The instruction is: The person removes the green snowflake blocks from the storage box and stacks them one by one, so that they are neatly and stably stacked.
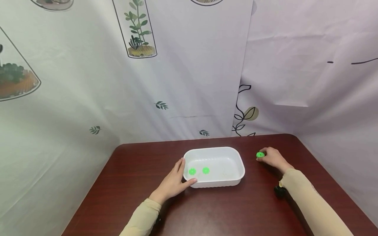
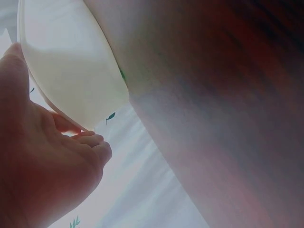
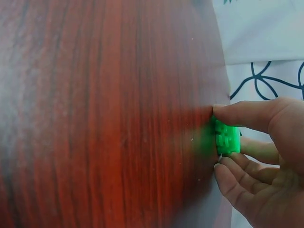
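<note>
My left hand holds the near left corner of a white plastic basin, its fingers along the left side and its thumb at the front rim. In the left wrist view the left hand is against the basin's pale wall. Inside the basin lie two flat green flower-shaped pieces, one on the left and one just right of it. To the basin's right, my right hand pinches a green flower-shaped piece between thumb and fingers, close over the table.
The dark red-brown wooden table has rounded far corners. White cloth printed with plants hangs behind it and along both sides. A small black object shows beneath the right sleeve.
</note>
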`<state>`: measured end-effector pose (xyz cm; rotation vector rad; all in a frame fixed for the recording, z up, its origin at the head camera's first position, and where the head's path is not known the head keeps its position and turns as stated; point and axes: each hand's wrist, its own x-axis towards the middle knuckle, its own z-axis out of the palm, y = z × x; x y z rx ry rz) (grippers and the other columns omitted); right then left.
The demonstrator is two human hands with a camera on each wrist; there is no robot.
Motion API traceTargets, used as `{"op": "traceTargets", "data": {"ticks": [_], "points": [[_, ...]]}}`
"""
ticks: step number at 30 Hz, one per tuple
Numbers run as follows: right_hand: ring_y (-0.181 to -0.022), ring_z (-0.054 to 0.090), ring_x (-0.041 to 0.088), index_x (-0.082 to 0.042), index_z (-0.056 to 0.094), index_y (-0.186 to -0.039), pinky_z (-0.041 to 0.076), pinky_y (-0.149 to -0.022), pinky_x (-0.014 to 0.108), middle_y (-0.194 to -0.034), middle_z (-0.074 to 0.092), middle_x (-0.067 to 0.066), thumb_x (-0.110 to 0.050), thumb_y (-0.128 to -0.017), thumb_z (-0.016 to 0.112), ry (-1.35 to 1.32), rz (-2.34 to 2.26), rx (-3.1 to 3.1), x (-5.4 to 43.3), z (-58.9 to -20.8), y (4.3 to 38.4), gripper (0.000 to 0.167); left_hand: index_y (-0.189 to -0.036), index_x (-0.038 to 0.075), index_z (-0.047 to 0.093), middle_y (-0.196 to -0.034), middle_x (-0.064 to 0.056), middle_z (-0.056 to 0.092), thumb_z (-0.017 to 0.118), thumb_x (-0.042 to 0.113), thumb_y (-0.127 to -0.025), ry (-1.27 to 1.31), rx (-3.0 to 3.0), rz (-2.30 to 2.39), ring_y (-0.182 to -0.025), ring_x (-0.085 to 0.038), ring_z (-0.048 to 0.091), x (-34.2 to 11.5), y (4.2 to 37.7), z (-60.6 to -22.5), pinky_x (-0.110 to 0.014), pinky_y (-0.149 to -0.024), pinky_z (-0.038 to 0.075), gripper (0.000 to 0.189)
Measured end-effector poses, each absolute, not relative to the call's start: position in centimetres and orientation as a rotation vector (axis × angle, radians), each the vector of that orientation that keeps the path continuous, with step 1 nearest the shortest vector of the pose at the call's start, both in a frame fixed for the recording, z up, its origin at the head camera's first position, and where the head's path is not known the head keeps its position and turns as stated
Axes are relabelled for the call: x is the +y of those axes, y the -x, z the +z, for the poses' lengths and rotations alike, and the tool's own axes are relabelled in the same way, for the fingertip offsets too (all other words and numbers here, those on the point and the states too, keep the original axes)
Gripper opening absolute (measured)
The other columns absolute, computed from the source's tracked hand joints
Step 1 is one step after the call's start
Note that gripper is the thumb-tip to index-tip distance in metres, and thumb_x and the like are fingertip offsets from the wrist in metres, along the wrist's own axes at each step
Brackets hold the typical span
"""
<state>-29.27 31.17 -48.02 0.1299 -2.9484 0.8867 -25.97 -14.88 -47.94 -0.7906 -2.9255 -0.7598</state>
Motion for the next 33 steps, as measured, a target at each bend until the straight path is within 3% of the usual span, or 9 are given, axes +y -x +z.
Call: {"op": "traceTargets", "data": {"ticks": [14,21,26,33], "points": [[-0.082,0.058,0.030,0.018,0.063,-0.113,0.051,-0.075,0.047,-0.099,0.066,0.025,-0.016,-0.083,0.079,-0.120,0.858,-2.963,31.1,-47.8,29.3,0.048,-0.160,0.001,0.019,-0.164,-0.018,0.021,0.054,0.075,-0.089,0.781,-2.938,-0.774,-0.145,-0.033,0.035,-14.9,25.7,-47.6,-0.048,-0.111,0.039,0.109],[-0.081,0.058,0.028,0.020,0.061,-0.114,0.050,-0.073,0.043,-0.100,0.066,0.026,-0.017,-0.081,0.080,-0.144,0.860,-2.981,31.1,-47.4,29.2,0.054,-0.160,0.002,0.019,-0.164,-0.019,0.020,0.054,0.075,-0.089,0.783,-2.939,-0.778,-0.146,-0.033,0.034,-15.0,25.7,-47.8,-0.048,-0.111,0.038,0.108],[-0.095,0.062,0.042,0.021,0.059,-0.119,0.052,-0.084,0.054,-0.111,0.064,0.034,-0.017,-0.082,0.079,-0.162,0.850,-2.977,31.1,-46.4,29.2,0.057,-0.160,0.001,0.019,-0.165,-0.019,0.020,0.054,0.074,-0.089,0.786,-2.940,-0.772,-0.147,-0.033,0.031,-15.0,25.7,-47.9,-0.048,-0.112,0.036,0.108],[-0.113,0.056,0.054,0.022,0.053,-0.127,0.047,-0.093,0.062,-0.123,0.057,0.041,-0.019,-0.087,0.076,-0.190,0.823,-2.964,30.5,-43.9,30.2,0.062,-0.160,0.001,0.019,-0.165,-0.018,0.019,0.054,0.075,-0.089,0.778,-2.944,-0.765,-0.148,-0.033,0.029,-15.0,25.6,-47.7,-0.048,-0.113,0.035,0.108]]}}
